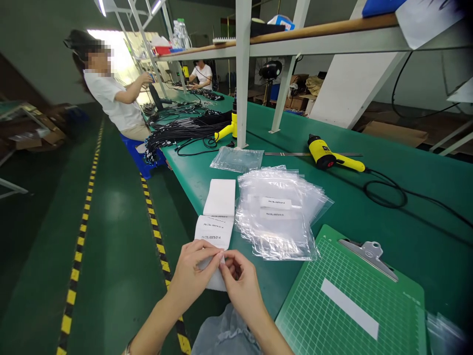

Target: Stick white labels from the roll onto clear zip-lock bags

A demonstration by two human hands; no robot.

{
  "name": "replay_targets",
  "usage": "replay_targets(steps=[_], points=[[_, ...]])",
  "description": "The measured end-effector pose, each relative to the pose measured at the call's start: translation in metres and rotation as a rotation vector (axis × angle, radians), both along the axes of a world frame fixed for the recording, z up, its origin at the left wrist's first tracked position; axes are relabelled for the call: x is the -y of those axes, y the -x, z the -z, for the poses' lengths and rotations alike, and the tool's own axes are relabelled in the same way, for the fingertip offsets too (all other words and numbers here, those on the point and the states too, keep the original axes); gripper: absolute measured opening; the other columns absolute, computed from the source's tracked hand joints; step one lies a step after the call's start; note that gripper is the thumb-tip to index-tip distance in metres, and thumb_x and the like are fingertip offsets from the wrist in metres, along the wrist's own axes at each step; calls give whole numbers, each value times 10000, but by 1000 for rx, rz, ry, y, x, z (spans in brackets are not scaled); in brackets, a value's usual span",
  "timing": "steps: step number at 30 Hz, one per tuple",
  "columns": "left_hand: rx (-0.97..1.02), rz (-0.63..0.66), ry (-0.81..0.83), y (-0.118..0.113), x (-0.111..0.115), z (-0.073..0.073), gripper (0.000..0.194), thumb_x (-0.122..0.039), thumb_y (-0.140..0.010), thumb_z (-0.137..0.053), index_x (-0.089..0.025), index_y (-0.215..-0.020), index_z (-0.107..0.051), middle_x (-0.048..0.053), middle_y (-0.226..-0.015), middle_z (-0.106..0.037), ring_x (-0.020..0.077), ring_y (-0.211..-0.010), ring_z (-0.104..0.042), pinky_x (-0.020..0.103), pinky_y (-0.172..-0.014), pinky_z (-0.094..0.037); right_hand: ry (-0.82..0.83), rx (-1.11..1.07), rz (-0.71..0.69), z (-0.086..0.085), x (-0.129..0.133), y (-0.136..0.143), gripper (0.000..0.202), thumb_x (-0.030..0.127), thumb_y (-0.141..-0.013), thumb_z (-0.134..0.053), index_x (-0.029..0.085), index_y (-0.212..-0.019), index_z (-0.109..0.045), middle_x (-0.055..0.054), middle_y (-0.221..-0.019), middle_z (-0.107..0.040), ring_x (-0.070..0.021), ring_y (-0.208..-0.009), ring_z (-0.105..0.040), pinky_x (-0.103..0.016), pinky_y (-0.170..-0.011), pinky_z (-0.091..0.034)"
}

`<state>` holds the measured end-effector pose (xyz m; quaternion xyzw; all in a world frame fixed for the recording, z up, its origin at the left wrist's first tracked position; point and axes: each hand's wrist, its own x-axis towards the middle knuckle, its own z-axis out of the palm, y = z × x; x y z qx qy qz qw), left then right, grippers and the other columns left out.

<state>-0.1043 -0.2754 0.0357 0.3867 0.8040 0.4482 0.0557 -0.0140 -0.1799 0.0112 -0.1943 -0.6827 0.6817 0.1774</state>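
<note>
A white label strip (219,202) lies folded along the table's near edge, with rows of printed labels. My left hand (195,271) pinches the strip's lower part between thumb and fingers. Close beside it, my right hand (242,278) has its thumb and index finger pressed together at the same spot; whether a label is between them is too small to tell. To the right of the strip is a pile of clear zip bags (277,231), the top one bearing a white printed label (276,203).
A green clipboard (354,291) with a white strip lies at the right. Beyond the bags are a yellow heat gun (325,154), a metal ruler and a shelf post (242,74). Black cables (192,129) fill the far left table, where a person (111,93) sits.
</note>
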Motion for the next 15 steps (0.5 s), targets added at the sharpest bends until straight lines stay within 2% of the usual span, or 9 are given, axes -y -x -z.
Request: replay_targets(steps=[3, 6, 9, 12, 15], points=[[294, -42, -103, 2, -4, 3, 157, -318, -745, -592, -224, -734, -718, 43, -715, -639, 193, -711, -589, 311, -661, -453, -54, -22, -1, -1, -1, 0, 197, 271, -805, -492, 164, -890, -634, 27, -590, -458, -110, -503, -371, -228, -468, -295], [560, -116, -197, 4, -7, 6, 142, -326, -629, -688, -189, -634, -721, 51, -675, -642, 194, -697, -572, 284, -647, -439, -80, -39, 2, 0, -1, -1, 202, 245, -796, -478, 166, -886, -641, 20, -603, -463, -112, -515, -372, -233, -482, -295], [738, -237, -286, 6, -7, 11, 163, -313, -564, -751, -163, -610, -708, 40, -658, -639, 165, -656, -548, 244, -588, -423, 22, -6, 21, 7, 0, -2, 185, 272, -756, -522, 163, -857, -632, 20, -595, -478, -108, -507, -378, -231, -479, -291], [810, -372, -411, 15, -4, 11, 168, -338, -653, -698, -177, -699, -687, 12, -676, -637, 130, -628, -552, 216, -573, -447, 212, 54, 65, 18, 2, -2, 205, 335, -685, -573, 155, -781, -595, 33, -544, -464, -99, -472, -374, -220, -457, -293], [1003, -531, -609, 34, 4, -1, 135, -246, -811, -529, -196, -771, -648, -1, -749, -647, 114, -712, -599, 228, -672, -495, 296, 92, 87, 32, 2, -2, 260, 407, -641, -569, 163, -724, -535, 53, -487, -430, -86, -403, -344, -212, -402, -281]])
